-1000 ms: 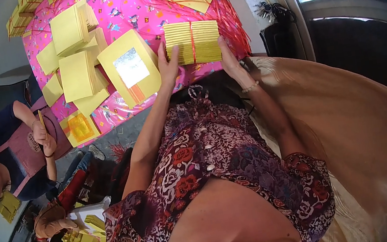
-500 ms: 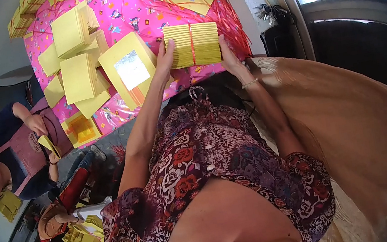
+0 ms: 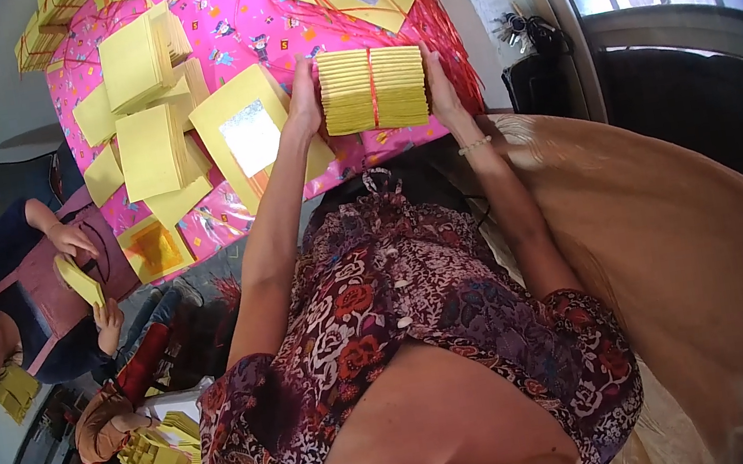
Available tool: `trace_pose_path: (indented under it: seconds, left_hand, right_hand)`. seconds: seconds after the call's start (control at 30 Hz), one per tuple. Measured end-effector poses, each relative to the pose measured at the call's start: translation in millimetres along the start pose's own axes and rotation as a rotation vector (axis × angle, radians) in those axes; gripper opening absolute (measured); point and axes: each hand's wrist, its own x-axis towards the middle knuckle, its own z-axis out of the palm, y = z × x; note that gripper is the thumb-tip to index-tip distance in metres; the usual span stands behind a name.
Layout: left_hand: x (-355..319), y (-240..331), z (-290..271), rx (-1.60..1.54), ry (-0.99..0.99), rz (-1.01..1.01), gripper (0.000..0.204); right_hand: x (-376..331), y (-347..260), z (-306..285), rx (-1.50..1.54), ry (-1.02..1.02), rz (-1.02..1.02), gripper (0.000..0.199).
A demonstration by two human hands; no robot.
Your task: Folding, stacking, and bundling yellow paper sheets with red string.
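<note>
In front of me is a bundle of folded yellow paper (image 3: 348, 91), its layered folds stacked in rows, with a red string (image 3: 373, 88) tied around its middle. Along the bundle's left side stands my left hand (image 3: 303, 98), fingers stretched out, palm facing it. My right hand (image 3: 442, 87) is flat along the opposite side, fingers extended too. Both palms are at or very close to the bundle's ends; light contact is hard to judge. A large yellow sheet with a silver square (image 3: 252, 137) lies just left of my left hand.
A pink patterned cloth (image 3: 218, 39) covers the table. Stacks of yellow paper (image 3: 136, 61) stand on the left; red strings (image 3: 451, 57) hang at the right edge. Beyond my right arm is a tan cover (image 3: 656, 209). At left, a co-worker (image 3: 51, 270) handles yellow paper; another person (image 3: 103, 430) is behind.
My fingers and thumbs have come off the bundle's edges and straightened along its sides. The bundle stays nearly in place. The co-worker at left has turned the yellow paper and shifted their hands.
</note>
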Motion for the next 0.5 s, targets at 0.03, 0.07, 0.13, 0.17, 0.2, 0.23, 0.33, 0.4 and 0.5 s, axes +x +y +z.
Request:
trace_pose_path:
  seconds: [0.03, 0.07, 0.13, 0.17, 0.2, 0.23, 0.33, 0.4, 0.5]
  left_hand:
    - [2.1, -8.3, 8.8, 0.088, 0.093, -0.021, 0.065]
    - [3.2, -16.4, 17.1, 0.175, 0.188, -0.039, 0.065]
    - [-1.3, -15.1, 14.8, 0.000, 0.069, -0.052, 0.068]
    - [-3.1, -11.5, 14.7, -0.004, 0.007, -0.055, 0.068]
    - [-2.1, -7.2, 16.4, -0.038, -0.002, -0.059, 0.069]
    - [-4.7, -5.2, 8.7, -0.041, 0.013, -0.051, 0.069]
    - [-9.6, -10.7, 21.1, 0.036, 0.028, -0.078, 0.073]
    - [-10.2, -5.9, 27.4, 0.022, 0.038, -0.129, 0.069]
    - [-6.9, -9.9, 12.3, -0.013, 0.026, -0.132, 0.065]
  right_hand:
    - [1.5, 3.6, -0.3, -0.051, 0.044, 0.011, 0.068]
    - [2.7, 7.1, -0.6, 0.019, 0.064, 0.166, 0.067]
    - [3.5, 11.0, -10.9, -0.002, 0.044, 0.182, 0.066]
    - [2.8, 14.7, -16.4, -0.024, 0.021, 0.201, 0.065]
    - [1.0, 18.4, -22.5, -0.001, 0.030, 0.122, 0.065]
    - [-1.4, 13.0, -9.0, 0.000, 0.013, 0.127, 0.065]
    - [-4.3, 24.5, -6.5, 0.037, 0.140, 0.067, 0.066]
    - [-2.5, 27.3, -11.4, 0.061, 0.120, 0.068, 0.067]
    - [-6.7, 19.5, -10.1, -0.011, 0.094, 0.140, 0.068]
